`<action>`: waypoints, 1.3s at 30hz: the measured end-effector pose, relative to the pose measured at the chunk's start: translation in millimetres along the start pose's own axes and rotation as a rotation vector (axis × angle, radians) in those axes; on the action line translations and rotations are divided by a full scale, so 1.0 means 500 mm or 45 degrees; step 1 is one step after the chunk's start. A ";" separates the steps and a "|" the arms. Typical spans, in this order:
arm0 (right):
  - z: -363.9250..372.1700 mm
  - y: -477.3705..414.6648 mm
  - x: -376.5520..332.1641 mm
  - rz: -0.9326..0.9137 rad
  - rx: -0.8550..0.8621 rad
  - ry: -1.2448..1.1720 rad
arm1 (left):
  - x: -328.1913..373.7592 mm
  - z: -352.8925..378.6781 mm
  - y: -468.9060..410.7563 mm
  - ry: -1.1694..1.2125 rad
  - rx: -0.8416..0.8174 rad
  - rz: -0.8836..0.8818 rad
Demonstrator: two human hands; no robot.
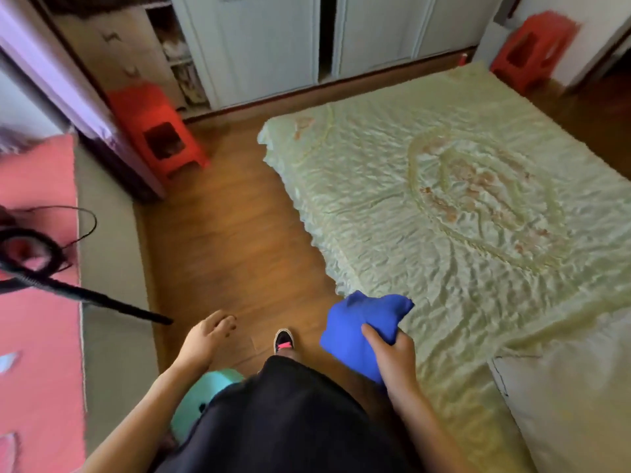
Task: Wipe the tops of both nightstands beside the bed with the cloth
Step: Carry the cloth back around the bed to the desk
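Your right hand holds the blue cloth bunched in its grip, beside the bed. Your left hand, farther from the bed, hangs loose-fingered and empty.

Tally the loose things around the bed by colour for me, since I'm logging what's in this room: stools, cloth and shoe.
Red: 2, the stool by the wardrobe and the stool past the bed's far corner
Blue: 1, the cloth gripped in the right hand
Black with pink: 1, the shoe
Total: 4
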State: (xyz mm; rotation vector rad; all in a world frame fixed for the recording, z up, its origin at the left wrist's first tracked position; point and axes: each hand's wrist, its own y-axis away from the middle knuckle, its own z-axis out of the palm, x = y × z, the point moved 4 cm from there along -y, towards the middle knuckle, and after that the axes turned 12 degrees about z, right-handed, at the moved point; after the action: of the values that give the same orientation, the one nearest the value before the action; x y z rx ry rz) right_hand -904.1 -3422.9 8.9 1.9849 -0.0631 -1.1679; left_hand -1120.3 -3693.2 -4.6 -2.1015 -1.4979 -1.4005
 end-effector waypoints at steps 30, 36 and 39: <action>0.690 -0.678 -0.768 -0.110 -0.239 0.422 | 0.056 -0.378 -0.825 0.156 0.312 -0.278; 0.900 -0.771 -1.011 -0.160 -0.391 0.446 | 0.077 -0.517 -1.003 0.186 0.502 -0.362; 0.982 -0.804 -1.089 -0.178 -0.425 0.462 | 0.079 -0.569 -1.076 0.214 0.563 -0.372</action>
State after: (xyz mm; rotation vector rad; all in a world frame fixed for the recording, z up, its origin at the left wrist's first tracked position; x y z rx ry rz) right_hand -1717.9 -3231.1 10.1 1.8878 0.4347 -0.8214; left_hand -1722.5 -3597.5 -4.0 -1.5146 -1.8886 -1.1548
